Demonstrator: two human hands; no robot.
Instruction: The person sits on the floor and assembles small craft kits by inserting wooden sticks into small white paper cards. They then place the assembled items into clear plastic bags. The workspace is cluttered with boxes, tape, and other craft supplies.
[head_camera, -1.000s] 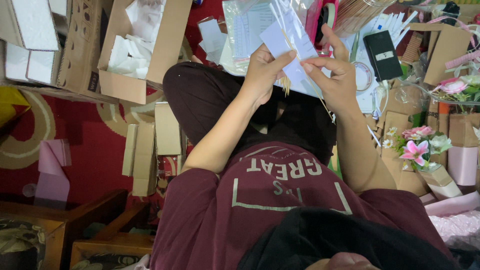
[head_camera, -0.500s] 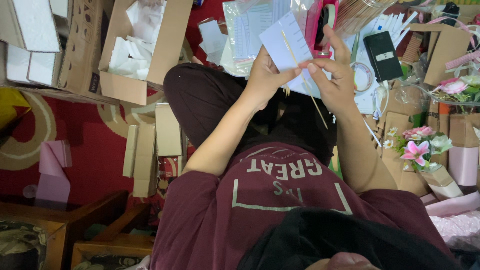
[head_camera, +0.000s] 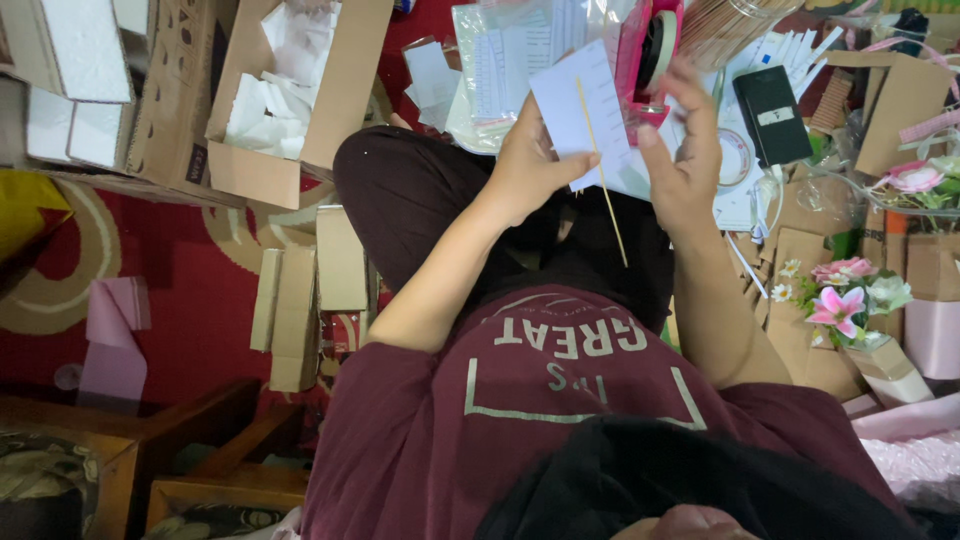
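My left hand (head_camera: 530, 165) grips a white card (head_camera: 580, 105) by its lower left, with the thumb pinning a thin wooden stick (head_camera: 605, 190) that runs down across the card and out below it. At the card's right edge is my right hand (head_camera: 688, 165); its thumb presses on the card and its fingers reach up beside a pink tape dispenser (head_camera: 650, 50) just above. Both hands are raised over my crossed legs in dark trousers (head_camera: 410, 200).
An open cardboard box (head_camera: 345, 100) with white paper stands at upper left beside foam blocks (head_camera: 60, 60). Flat cardboard pieces (head_camera: 310, 280) lie on the red carpet. Right of me are a black box (head_camera: 772, 115), a bundle of sticks (head_camera: 740, 25) and artificial flowers (head_camera: 845, 295).
The stick now lies lengthwise across the card under my left thumb. Both hands have kept the card up in front of me, and my right fingers have risen toward the pink tape dispenser.
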